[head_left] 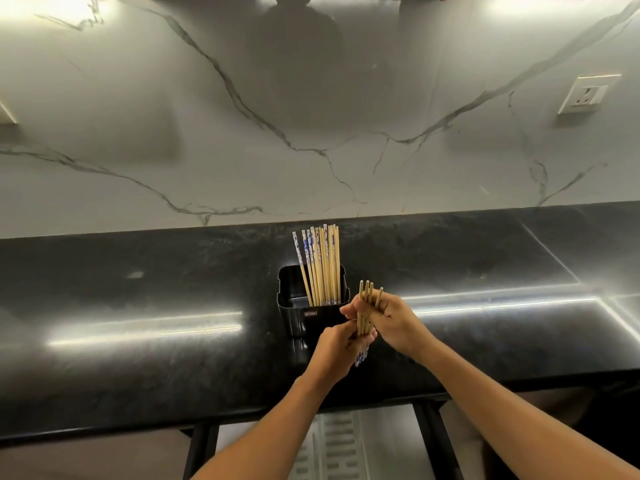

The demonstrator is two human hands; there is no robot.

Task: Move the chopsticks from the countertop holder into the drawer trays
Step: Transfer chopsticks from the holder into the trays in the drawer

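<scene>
A black rectangular holder [298,306] stands on the dark countertop, with several wooden chopsticks [320,261] upright in it, their white-and-blue patterned ends up. Just in front of it, to the right, both hands grip a small bundle of chopsticks [367,295], plain tips up and patterned ends down. My right hand [389,318] wraps the upper part of the bundle. My left hand [337,351] closes around the lower part. Below the counter edge, an open drawer shows a pale slotted tray [337,441].
The glossy black countertop [156,306] runs left and right under a white marble backsplash. A wall socket [587,95] sits high on the right. Black drawer rails [427,420] frame the open drawer below my forearms.
</scene>
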